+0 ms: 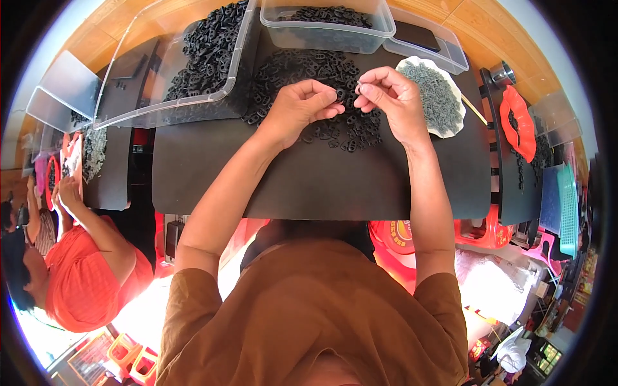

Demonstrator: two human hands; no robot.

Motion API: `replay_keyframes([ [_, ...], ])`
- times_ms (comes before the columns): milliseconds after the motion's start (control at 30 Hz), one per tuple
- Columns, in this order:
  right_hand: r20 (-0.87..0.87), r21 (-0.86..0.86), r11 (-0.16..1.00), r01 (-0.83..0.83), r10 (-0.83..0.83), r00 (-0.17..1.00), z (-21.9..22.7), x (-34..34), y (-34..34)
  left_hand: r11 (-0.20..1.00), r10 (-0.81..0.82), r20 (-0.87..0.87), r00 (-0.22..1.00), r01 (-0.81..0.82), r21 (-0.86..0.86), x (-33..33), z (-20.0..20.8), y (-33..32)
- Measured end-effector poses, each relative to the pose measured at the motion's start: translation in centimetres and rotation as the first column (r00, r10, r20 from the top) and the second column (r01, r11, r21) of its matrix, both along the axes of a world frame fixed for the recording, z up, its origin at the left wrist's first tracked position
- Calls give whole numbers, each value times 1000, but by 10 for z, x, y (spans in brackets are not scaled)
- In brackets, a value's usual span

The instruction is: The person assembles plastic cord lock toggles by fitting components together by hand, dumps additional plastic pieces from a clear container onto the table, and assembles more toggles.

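Note:
Both my hands are raised over a loose pile of small black plastic parts (296,67) on the dark table (309,186). My left hand (293,114) is closed in a pinch, with a small black plastic part (340,95) at its fingertips. Close beside it, my right hand (396,103) pinches thumb against fingers, and a tiny pale piece seems to show at their tips, too small to name. To the right of that hand lies a white scalloped plate (458,126) heaped with small grey pieces (438,96).
A large clear bin (235,71) of black parts stands at the left, and a smaller clear tub (328,42) at the back. A dark phone (416,36) lies in a clear lid. Right are a red dish (518,122) and metal cup (502,74). A person in red works at left.

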State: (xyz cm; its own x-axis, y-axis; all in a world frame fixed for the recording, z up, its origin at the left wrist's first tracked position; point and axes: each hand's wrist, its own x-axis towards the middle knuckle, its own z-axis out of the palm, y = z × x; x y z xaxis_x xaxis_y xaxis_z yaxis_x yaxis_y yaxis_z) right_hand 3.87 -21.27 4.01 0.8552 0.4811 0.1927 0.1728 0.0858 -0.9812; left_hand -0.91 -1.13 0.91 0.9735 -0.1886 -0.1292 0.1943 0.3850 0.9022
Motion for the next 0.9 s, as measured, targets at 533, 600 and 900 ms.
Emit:
replay_keyframes([
  [533,-7,53,999,6,-6,1000,-5,-7,13,999,-34,138,990,30,33,0,2,5],
  [600,1,26,1000,8,-8,1000,-4,-9,14,972,48,27,998,-41,-234,1,4,5],
  [900,21,-8,1000,16,-16,1000,-7,-12,18,998,53,169,984,-55,9,-3,-4,-2],
])
